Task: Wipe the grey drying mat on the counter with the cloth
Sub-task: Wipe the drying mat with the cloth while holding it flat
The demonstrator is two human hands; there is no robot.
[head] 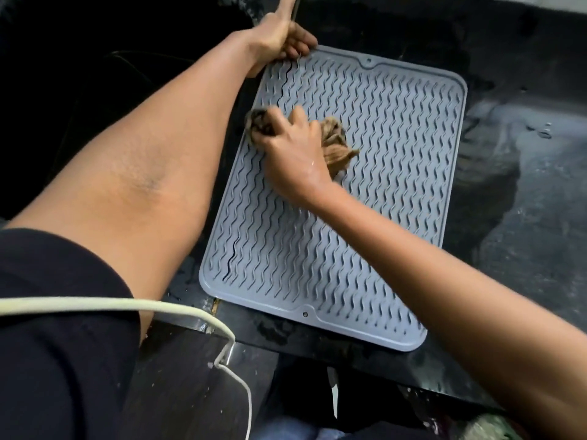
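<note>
A grey ribbed drying mat (365, 198) lies flat on the dark counter (524, 217), its long side running away from me. My left hand (284, 38) pinches the mat's far left corner, fingers curled over the rim. My right hand (293, 154) presses down on a bunched tan and dark cloth (336, 144) on the mat's left half. Part of the cloth sticks out on both sides of the hand; the rest is hidden under the palm.
The black counter looks wet and streaked to the right of the mat. Its front edge (349, 354) runs just below the mat's near rim. A white cable (178, 309) crosses my dark sleeve at lower left. A dark recess lies to the left.
</note>
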